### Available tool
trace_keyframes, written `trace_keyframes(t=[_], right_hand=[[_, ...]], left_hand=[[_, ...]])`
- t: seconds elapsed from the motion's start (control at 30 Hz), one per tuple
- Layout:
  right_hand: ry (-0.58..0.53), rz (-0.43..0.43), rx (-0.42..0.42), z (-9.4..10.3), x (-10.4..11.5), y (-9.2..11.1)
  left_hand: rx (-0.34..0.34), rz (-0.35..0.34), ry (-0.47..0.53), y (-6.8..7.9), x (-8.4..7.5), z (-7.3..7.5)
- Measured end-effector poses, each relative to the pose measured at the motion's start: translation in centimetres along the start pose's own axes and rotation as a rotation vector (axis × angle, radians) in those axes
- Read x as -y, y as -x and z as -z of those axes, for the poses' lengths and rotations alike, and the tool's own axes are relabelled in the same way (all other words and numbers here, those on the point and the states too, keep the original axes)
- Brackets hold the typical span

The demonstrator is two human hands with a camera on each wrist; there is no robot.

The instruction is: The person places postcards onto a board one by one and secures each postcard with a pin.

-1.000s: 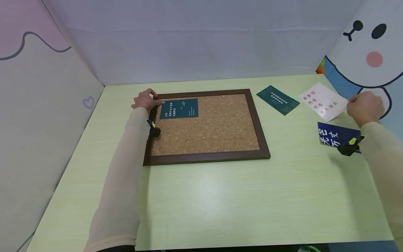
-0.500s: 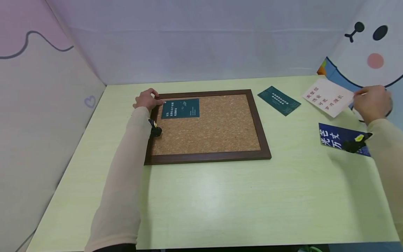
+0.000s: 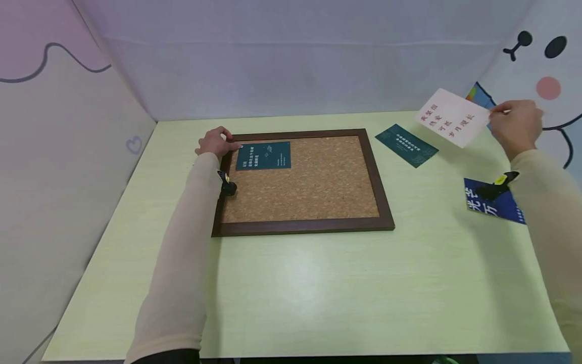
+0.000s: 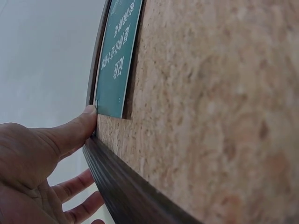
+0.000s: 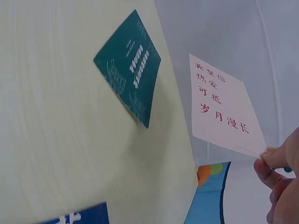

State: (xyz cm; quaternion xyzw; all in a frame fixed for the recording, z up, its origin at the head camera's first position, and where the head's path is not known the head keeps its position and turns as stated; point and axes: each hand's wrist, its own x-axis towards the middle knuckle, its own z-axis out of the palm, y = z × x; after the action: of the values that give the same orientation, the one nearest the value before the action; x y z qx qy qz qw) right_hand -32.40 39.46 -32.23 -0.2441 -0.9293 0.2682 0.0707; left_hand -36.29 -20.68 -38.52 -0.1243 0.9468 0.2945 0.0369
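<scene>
My left hand [image 3: 213, 142] is at the far left corner of a wooden-framed cork board [image 3: 313, 194]. Its thumb reaches over the frame to the corner of a dark green card [image 3: 265, 155] on the cork, while the other fingers lie along the frame's outer side. In the left wrist view the thumb tip [image 4: 90, 110] is right at that card's corner. My right hand [image 3: 518, 124] pinches the corner of a pale pink card [image 3: 450, 119] with red writing between thumb and finger. The card is raised over the table's back right part, its printed side showing.
A second green card [image 3: 406, 145] lies right of the board. Nearer me is a blue card [image 3: 504, 208], partly covered by the right wrist camera [image 3: 493, 189]. Fabric walls [image 3: 291, 76] stand behind and beside the pale table [image 3: 309, 293].
My right hand has lifted the pink card off the table and brought it up and leftward. The left hand keeps its place at the board's corner.
</scene>
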Motion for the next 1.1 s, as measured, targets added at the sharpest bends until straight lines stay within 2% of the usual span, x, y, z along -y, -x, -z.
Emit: trace_keyframes(t=[0.23,0.4,0.7,0.97,1.1], right_hand=[[-0.001,0.122,0.075,-2.1,4.1,0.8],[-0.026,0.211,0.109,-4.4,6.9,1.4],[-0.005,0.327,0.244,-8.5,11.5,3.3],[-0.039,0.426,0.352,-11.2,13.8,5.1],[-0.018,0.462,0.381,-12.6,14.6,5.6]], left_hand=[[-0.012,0.007,0.018,-0.2,0.0,-0.3],[-0.014,0.016,0.020,-0.4,0.2,-0.3],[0.006,0.019,0.031,-0.1,0.3,-0.3],[-0.007,0.014,0.033,-0.1,0.3,-0.4],[-0.009,0.016,0.034,-0.1,0.3,-0.5]])
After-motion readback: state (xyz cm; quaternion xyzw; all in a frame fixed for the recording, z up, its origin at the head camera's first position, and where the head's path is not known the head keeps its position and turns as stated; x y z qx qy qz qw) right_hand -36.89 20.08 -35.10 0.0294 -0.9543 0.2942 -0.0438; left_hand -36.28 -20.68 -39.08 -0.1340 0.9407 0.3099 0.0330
